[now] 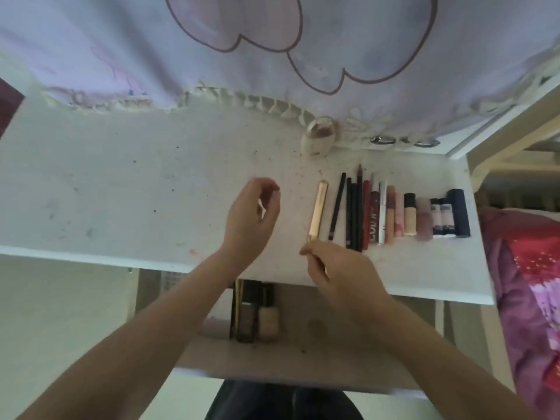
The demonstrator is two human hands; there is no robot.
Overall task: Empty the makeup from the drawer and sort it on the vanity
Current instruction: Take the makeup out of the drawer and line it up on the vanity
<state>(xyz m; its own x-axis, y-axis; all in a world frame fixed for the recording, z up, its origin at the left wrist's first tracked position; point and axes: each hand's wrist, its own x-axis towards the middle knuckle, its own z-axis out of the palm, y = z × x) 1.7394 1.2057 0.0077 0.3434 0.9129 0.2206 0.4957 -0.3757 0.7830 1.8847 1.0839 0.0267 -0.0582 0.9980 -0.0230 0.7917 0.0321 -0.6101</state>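
A gold tube (318,211) lies on the white vanity top (121,183), at the left end of a row of several pencils, lip glosses, foundation bottles and dark tubes (403,213). My right hand (336,265) pinches the near end of the gold tube. My left hand (253,213) hovers over the vanity left of the tube, fingers loosely curled, holding nothing. Below the vanity edge the open drawer (303,353) holds a dark bottle (247,316), a beige foundation bottle (268,319) and a thin gold stick (238,307) at its left side.
A pale curtain with a frilled hem (242,56) hangs over the back of the vanity. A small round white device (318,136) stands near it. A bed with a red and purple cover (527,283) is to the right.
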